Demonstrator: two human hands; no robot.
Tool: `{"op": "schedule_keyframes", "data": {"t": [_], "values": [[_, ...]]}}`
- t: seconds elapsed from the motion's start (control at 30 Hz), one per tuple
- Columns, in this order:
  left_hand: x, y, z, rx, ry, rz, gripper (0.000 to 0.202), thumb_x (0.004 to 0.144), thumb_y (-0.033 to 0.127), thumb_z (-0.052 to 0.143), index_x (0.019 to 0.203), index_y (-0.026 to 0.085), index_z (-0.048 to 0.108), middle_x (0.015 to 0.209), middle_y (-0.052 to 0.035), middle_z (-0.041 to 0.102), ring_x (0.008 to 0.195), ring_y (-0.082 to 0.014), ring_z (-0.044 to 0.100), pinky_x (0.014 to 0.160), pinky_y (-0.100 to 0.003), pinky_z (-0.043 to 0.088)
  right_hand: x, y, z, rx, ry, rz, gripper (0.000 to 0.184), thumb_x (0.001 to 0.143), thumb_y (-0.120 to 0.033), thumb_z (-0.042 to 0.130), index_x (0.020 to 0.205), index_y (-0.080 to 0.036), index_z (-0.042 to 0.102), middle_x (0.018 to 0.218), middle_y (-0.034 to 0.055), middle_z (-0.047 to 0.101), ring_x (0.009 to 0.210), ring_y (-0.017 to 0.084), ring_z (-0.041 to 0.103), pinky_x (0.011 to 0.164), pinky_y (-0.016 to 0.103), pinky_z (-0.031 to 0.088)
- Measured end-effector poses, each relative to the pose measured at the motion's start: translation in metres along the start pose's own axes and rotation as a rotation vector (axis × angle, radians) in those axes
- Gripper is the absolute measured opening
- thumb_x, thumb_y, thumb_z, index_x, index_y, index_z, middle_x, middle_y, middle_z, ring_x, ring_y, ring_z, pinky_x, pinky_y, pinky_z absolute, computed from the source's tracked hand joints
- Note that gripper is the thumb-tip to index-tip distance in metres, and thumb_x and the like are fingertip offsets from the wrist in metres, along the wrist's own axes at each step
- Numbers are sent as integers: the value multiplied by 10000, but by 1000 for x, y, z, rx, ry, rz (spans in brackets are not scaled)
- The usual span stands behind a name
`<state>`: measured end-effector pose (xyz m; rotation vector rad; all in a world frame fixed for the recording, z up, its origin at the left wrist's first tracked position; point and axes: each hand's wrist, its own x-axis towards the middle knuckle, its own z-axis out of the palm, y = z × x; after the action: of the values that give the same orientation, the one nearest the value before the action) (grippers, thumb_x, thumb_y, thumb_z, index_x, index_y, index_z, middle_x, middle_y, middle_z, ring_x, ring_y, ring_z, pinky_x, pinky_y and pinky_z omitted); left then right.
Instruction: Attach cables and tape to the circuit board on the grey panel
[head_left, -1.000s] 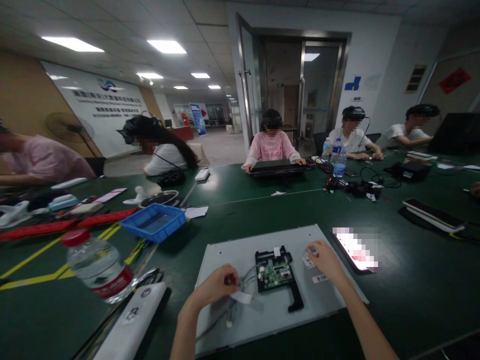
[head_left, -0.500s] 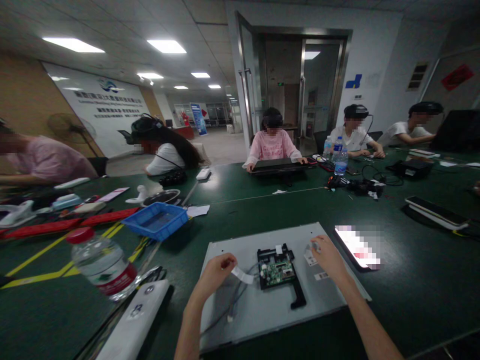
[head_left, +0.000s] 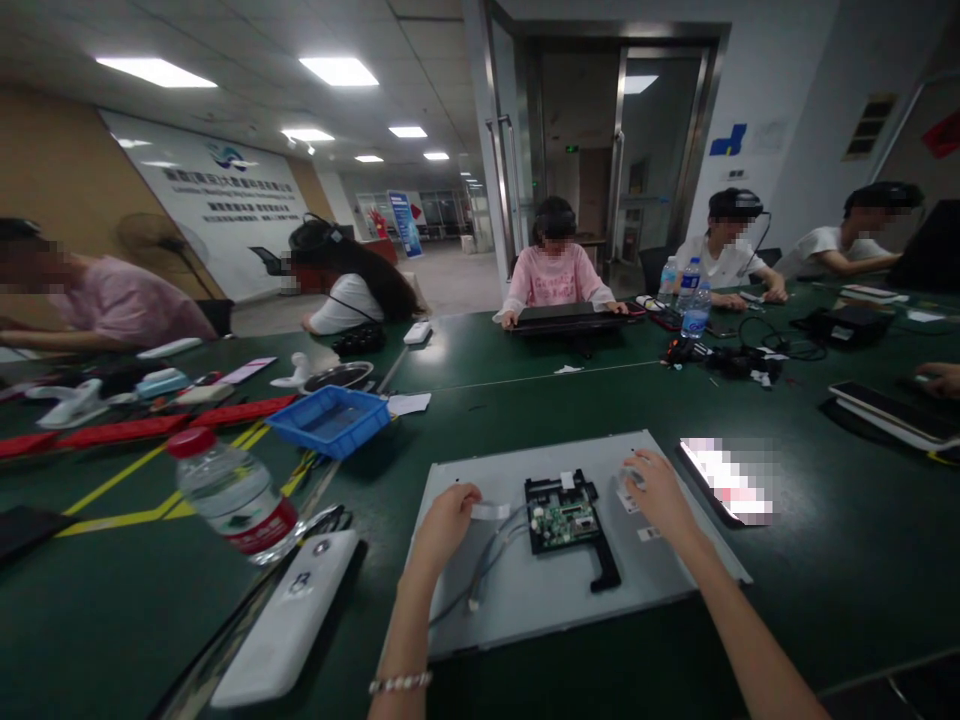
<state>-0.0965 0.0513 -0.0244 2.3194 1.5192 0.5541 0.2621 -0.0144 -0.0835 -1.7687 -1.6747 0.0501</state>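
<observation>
A flat grey metal panel (head_left: 525,610) lies on the green table before me. Mounted near its middle is a black plastic bracket (head_left: 604,565) carrying a green circuit board (head_left: 562,524). My left hand (head_left: 450,520), over the panel's left part, pinches a pale strip of tape (head_left: 491,511) that stretches toward the board. Thin grey cables (head_left: 484,570) run from the board down to the left. My right hand (head_left: 656,495) is at the panel's right side with curled fingers, beside small white labels (head_left: 648,535); whatever sits at its fingertips is unclear.
A lit phone (head_left: 724,480) lies right of the panel. To the left are a white power bank (head_left: 289,615), a water bottle (head_left: 236,500) and a blue tray (head_left: 330,420). Several people sit around the table; one holds a dark flat screen (head_left: 570,318).
The strip in my left hand has swung from slanting downward to nearly level. My right hand stays at the same labels. The whole view has shifted slightly.
</observation>
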Motion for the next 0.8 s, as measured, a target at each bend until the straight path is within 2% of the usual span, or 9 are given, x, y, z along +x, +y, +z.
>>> {"op": "schedule_keyframes", "data": {"t": [0.23,0.37,0.53,0.8], "values": [[-1,10,0,145,18,-20,249,819,85,363,814,168,598,873,-64,603,842,-182,568,769,-268,407,7,-31,-4,116,-23,-94,278,836,-203,474,1070,-148,614,1159,132,564,1113,237,487,988,418,369],[-3,17,-2,246,49,-31,239,847,118,388,866,179,619,959,-74,602,909,-196,562,787,-283,407,18,-53,-4,156,-160,-240,256,822,-211,534,1052,-169,637,1139,107,589,1093,217,508,981,381,383],[-4,26,-1,293,91,40,244,850,158,442,1016,193,618,1099,-85,589,1002,-227,542,864,-333,399,30,-67,1,94,-293,-356,197,820,-215,555,968,-191,684,1075,92,627,1035,208,546,915,344,423],[-2,31,2,255,87,109,230,865,177,439,1014,180,615,1083,-89,606,1007,-224,553,912,-362,397,39,-74,7,11,-274,-394,219,871,-179,485,920,-199,698,952,73,675,925,179,590,852,305,441]]}}
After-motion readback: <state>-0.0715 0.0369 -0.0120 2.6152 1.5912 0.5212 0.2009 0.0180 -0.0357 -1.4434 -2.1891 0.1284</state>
